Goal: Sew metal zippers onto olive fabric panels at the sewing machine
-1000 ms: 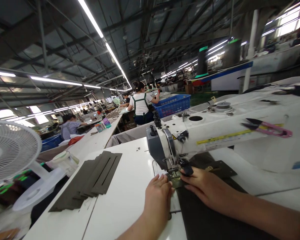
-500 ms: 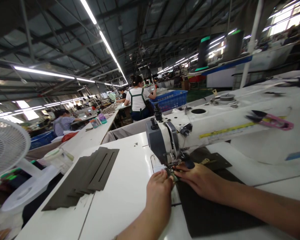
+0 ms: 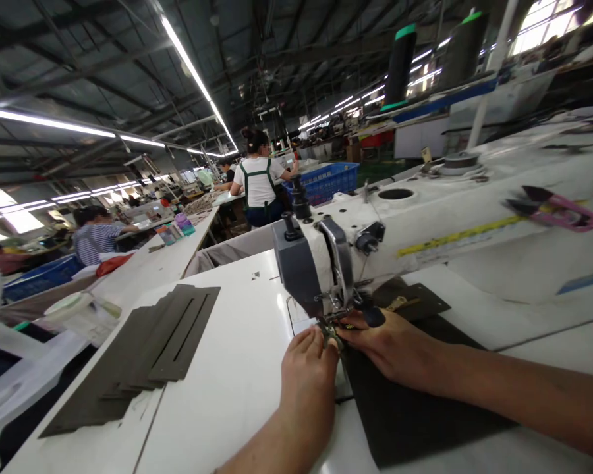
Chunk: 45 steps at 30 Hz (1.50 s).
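A sewing machine (image 3: 306,263) stands on the white table. Just below its presser foot, my left hand (image 3: 309,368) has its fingers bent together at the edge of a small piece whose details I cannot make out. My right hand (image 3: 400,345) is to the right of the needle area, fingers together and pressing on the dark fabric piece (image 3: 415,408), which spreads under my right forearm. A smaller dark piece (image 3: 425,301) lies behind my right hand. At the left, a fanned stack of dark slotted pieces (image 3: 148,355) rests on the table.
Pink-handled snips (image 3: 563,209) lie on the machine arm. A white fan (image 3: 10,368) and a plastic container (image 3: 82,316) are at the left. Beyond the machine are a blue basket (image 3: 326,182) and a seated person (image 3: 259,181) in a white shirt.
The whole view has shifted, so the table and machine appear slightly further left. Both hands stay near the presser foot, with little change in their pose.
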Each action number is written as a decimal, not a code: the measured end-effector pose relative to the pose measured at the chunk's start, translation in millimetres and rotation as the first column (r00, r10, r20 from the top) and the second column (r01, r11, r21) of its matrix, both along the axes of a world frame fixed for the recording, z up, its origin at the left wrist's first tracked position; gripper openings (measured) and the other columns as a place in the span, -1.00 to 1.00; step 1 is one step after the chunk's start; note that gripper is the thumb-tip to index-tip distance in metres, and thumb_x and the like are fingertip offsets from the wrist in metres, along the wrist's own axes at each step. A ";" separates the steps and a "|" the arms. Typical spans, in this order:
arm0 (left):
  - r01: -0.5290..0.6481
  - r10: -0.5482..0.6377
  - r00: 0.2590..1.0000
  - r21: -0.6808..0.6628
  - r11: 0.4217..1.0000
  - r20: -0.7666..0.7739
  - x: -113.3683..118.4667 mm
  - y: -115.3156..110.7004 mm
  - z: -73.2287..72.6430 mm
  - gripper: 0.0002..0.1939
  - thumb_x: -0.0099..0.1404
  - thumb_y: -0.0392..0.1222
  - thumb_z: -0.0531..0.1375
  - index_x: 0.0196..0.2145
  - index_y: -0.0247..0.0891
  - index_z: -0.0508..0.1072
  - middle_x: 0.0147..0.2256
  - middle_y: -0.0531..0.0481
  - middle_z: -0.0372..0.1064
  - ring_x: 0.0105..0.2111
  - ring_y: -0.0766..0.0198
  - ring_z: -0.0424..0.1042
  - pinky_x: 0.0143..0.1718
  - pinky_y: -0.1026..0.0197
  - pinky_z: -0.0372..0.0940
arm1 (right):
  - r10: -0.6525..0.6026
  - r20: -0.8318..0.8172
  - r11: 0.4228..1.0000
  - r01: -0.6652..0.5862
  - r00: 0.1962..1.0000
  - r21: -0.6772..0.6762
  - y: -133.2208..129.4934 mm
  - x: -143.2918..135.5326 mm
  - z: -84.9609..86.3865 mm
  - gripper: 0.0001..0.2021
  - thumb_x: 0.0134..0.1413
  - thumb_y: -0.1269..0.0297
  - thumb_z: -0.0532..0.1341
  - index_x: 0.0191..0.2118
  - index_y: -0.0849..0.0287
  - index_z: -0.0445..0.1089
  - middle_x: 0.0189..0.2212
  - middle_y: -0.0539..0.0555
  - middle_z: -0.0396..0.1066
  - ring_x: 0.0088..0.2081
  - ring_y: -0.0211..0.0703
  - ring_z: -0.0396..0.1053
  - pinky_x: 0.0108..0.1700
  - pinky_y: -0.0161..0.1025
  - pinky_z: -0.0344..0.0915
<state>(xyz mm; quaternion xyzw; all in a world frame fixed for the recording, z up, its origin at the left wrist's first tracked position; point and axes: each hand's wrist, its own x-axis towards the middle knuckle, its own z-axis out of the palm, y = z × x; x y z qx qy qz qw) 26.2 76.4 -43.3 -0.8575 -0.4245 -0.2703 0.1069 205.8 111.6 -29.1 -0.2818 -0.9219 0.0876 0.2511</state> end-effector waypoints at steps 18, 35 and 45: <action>0.025 -0.027 0.998 0.040 0.999 0.056 -2.8 15.0 0.5 -0.80 0.34 -0.33 0.03 -0.43 -0.27 0.35 -0.38 -0.10 0.48 -0.33 0.13 0.50 -0.21 0.04 0.42 | -0.047 -0.003 0.996 0.047 0.999 0.072 9.4 -2.7 -5.8 -0.67 0.00 0.57 0.01 -0.22 0.16 0.44 -0.27 0.11 0.46 -0.21 -0.08 0.39 -0.08 -0.16 0.25; 0.004 -0.002 0.997 -0.026 1.000 0.073 -3.6 15.3 5.5 -0.89 0.32 -0.34 0.05 -0.37 -0.27 0.32 -0.39 -0.10 0.48 -0.35 0.13 0.50 -0.20 0.04 0.41 | -0.053 -0.033 0.993 0.056 0.998 0.106 12.4 -2.8 -7.0 -0.66 0.03 0.56 -0.02 -0.20 0.17 0.43 -0.28 0.11 0.47 -0.22 -0.10 0.40 -0.09 -0.17 0.27; 0.024 -0.019 0.996 -0.052 0.998 0.091 -6.4 10.1 1.1 -0.92 0.28 -0.37 0.08 -0.32 -0.29 0.35 -0.31 -0.15 0.49 -0.30 0.13 0.50 -0.12 0.03 0.38 | -0.082 -0.098 0.984 0.096 0.992 0.150 4.5 -4.1 -11.7 -0.71 0.09 0.52 -0.04 -0.26 0.20 0.41 -0.27 0.17 0.46 -0.20 -0.05 0.41 -0.11 -0.14 0.31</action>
